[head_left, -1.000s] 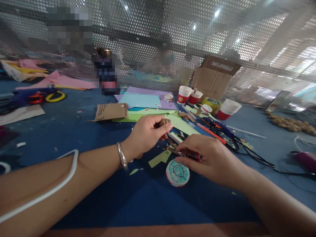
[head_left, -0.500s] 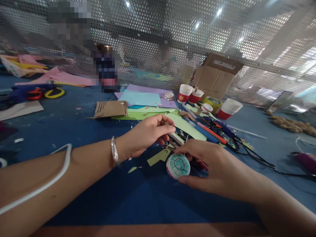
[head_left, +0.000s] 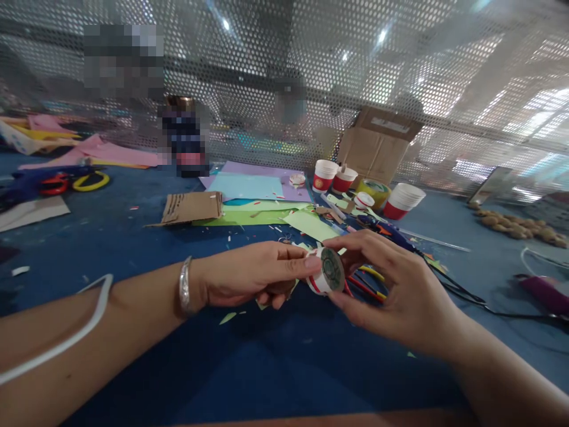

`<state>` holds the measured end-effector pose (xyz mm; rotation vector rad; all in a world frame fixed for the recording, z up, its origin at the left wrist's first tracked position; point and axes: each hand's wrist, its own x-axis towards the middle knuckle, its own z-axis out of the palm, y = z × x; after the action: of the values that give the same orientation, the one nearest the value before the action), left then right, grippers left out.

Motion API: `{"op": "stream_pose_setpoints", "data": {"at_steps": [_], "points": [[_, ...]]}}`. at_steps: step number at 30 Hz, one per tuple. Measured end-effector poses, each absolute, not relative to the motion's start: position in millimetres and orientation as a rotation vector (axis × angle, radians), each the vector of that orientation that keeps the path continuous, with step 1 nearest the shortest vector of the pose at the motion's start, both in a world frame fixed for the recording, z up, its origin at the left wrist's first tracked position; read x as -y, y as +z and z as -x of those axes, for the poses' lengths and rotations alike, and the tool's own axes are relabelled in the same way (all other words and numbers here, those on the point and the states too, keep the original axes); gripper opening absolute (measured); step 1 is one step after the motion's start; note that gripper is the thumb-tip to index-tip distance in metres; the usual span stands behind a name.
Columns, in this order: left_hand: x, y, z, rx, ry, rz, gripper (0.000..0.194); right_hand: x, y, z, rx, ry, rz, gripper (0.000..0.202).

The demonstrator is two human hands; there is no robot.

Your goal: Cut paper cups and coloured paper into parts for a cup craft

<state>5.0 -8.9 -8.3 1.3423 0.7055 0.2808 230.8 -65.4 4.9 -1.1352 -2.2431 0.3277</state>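
A short cut-off paper cup bottom [head_left: 331, 271], white and red on its side with a green-coloured disc marked by dark lines, is held up over the table. My left hand [head_left: 262, 270] pinches its left side, thumb on the wall and fingers curled beneath. On the right, my right hand [head_left: 391, 284] closes round the disc's edge, its thumb at the lower rim and its fingers at the upper rim. Behind the right hand lies a pair of scissors [head_left: 371, 289] with red and yellow handles, partly hidden by the fingers.
Light green paper [head_left: 313, 225], blue paper [head_left: 244, 185] and a cardboard piece [head_left: 192, 207] lie ahead among scraps. Red and white paper cups [head_left: 403, 200], a tape roll [head_left: 377, 193] and a blue glue gun [head_left: 395, 231] with a black cord are at right. A perforated metal screen [head_left: 249, 89] stands behind.
The cup bottom has been raised and tilted, so its disc now faces right. My left hand has moved in and taken hold of it beside my right hand. The view has shifted slightly.
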Motion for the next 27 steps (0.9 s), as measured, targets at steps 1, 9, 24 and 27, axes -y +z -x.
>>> {"op": "stream_pose_setpoints", "data": {"at_steps": [1,9,24,27], "points": [[8.5,-8.8,-5.5,-0.692,0.286,-1.317,0.041,65.2,5.1,-230.8,2.239,0.326,1.135,0.045],[4.6,-9.8,-5.4,-0.561,0.329,-1.091,0.032,68.2,2.8,-225.6,2.174,0.304,1.053,0.048],[-11.3,-14.2,-3.0,-0.714,0.704,-0.779,0.017,67.8,3.2,-226.4,2.445,0.380,1.167,0.039],[-9.5,-17.5,-7.9,-0.672,0.763,-0.765,0.020,67.2,-1.3,-223.1,2.592,0.415,1.180,0.042]]}}
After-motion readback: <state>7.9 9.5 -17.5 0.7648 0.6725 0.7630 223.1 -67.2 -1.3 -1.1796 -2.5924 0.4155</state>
